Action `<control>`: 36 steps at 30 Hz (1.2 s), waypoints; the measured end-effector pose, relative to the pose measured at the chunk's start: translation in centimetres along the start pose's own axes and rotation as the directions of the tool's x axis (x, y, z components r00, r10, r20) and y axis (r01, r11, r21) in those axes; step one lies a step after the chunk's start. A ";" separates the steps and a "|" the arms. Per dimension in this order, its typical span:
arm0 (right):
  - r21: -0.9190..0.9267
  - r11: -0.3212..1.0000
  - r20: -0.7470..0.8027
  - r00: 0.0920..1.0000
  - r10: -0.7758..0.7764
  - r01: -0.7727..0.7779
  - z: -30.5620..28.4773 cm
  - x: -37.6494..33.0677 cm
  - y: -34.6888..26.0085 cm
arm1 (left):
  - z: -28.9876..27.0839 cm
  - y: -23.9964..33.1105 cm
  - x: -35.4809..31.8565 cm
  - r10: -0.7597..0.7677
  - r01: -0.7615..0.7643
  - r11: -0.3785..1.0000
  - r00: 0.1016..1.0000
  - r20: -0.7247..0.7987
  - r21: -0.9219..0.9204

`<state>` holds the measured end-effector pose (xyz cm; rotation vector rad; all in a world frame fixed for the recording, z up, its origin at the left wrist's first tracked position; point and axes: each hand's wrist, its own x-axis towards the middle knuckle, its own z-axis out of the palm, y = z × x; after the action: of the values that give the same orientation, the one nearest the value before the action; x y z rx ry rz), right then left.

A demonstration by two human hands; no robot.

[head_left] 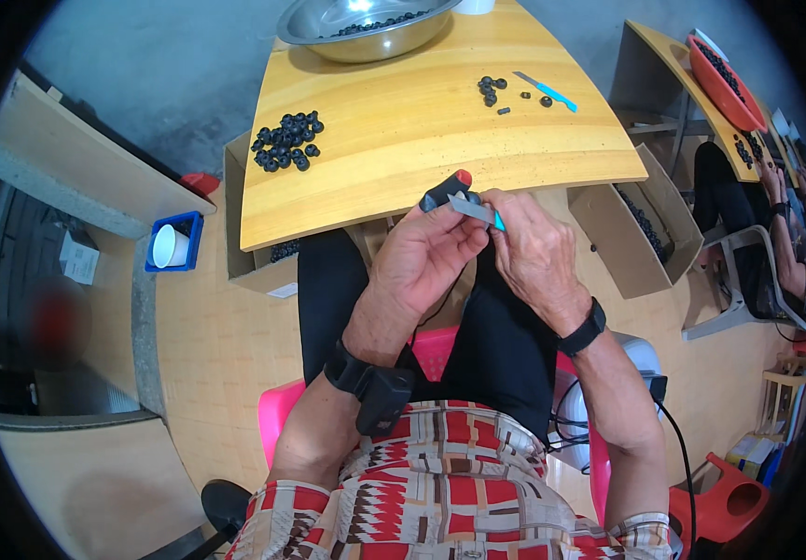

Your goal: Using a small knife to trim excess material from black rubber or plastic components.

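L hand [426, 257] pinches a small black piece w/ a red tip [447, 190] between thumb & fingers, just off the near table edge, above the lap; R hand [538, 254] is closed round a small knife w/ grey blade & teal handle [479, 211], blade touching the piece. To do this well, I'd judge: keep the piece pinched firm, cut away from the L thumb, short strokes, wrists braced close to the body. Counts, near to far: 2 wristbands, 1 pink chair, 2 cardboard boxes flanking the knees w/ dark pieces inside. On the yellow table [403, 140]: 1 big pile of black pieces [286, 142] at left, approx 20, can't count exactly; 1 small cluster [491, 90] at right, approx 8, plus a few strays; 1 spare teal knife [546, 91]; farthest, 1 steel bowl [366, 28] holding more dark pieces.
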<state>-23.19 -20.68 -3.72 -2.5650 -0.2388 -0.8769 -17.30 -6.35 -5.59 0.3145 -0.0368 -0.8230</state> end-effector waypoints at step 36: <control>-0.004 1.000 -0.030 0.999 -0.023 0.023 0.2 0.0 0.4 | 0.2 0.0 -1.5 0.053 -0.040 0.989 0.994 -0.091 0.140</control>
<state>-22.97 -20.93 -3.93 -2.5549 -0.2583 -0.9246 -18.38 -5.31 -5.22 0.4815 -0.0127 -0.7600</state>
